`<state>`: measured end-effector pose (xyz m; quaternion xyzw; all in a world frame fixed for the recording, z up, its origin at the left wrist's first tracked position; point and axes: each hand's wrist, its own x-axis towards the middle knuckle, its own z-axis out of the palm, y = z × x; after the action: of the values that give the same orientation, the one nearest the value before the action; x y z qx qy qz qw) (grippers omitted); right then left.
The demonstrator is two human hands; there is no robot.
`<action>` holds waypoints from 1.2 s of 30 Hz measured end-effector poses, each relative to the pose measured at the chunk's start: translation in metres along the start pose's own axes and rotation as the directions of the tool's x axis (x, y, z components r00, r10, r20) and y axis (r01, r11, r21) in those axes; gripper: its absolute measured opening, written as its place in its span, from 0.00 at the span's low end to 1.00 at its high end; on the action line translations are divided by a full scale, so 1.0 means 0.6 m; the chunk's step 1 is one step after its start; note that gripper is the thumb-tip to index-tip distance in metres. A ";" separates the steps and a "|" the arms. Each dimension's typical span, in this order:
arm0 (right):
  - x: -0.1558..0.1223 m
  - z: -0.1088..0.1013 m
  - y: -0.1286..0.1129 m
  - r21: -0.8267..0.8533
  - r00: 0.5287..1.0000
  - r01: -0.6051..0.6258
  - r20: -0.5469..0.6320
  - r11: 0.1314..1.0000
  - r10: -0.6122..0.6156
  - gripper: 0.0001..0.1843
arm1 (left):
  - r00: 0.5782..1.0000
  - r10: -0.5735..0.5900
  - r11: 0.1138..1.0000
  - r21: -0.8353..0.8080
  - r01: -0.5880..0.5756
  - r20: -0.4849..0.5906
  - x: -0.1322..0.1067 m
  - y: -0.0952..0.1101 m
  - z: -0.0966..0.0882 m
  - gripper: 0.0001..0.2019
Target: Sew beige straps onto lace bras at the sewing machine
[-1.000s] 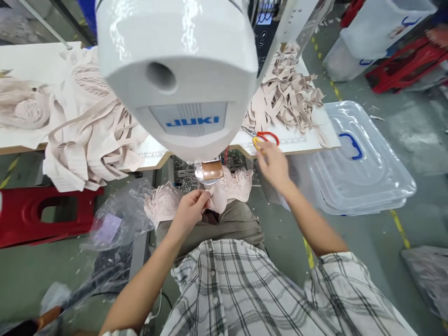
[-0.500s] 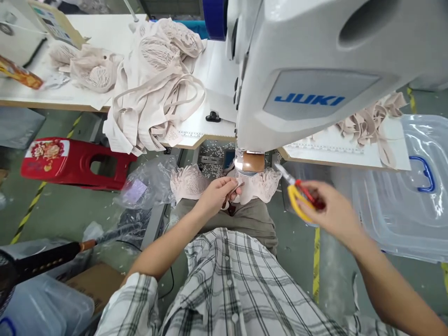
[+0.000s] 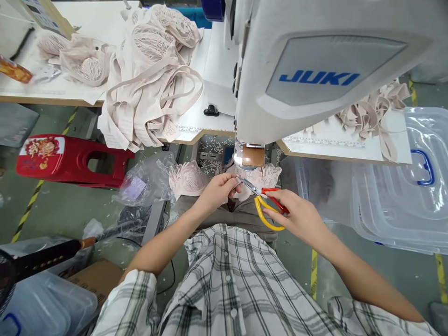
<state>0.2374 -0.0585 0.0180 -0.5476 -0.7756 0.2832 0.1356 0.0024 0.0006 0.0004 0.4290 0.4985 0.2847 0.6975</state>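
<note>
While the left hand [image 3: 216, 192] pinched an edge of the lace garment [image 3: 261, 179] between thumb and fingertips under the sewing machine [image 3: 315, 70] head, the right hand [image 3: 299, 217], fingers closed through the handles, brought the scissors [image 3: 263, 199] in, their tips just beside those pinching fingertips. Blades that close could have nicked a finger, or cut lace instead of thread.
</note>
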 end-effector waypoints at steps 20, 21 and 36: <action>0.033 0.023 -0.014 0.221 0.984 -0.177 0.046 0.959 0.171 0.22 | 0.991 0.065 0.998 0.013 -0.064 -0.115 -0.004 0.000 -0.013 0.17; 0.038 0.022 -0.015 0.232 0.982 -0.188 0.056 0.954 0.180 0.22 | 0.990 0.072 0.997 0.041 -0.067 -0.123 -0.005 0.001 -0.013 0.16; 0.007 0.004 0.013 0.343 0.935 -0.346 0.050 0.873 0.351 0.19 | 0.978 0.048 0.986 -0.150 -0.079 -0.201 -0.011 -0.010 -0.010 0.16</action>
<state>0.2409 -0.0532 0.0111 -0.6475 -0.6014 0.4312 0.1818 -0.0057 -0.0055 -0.0027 0.3582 0.5270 0.3863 0.6669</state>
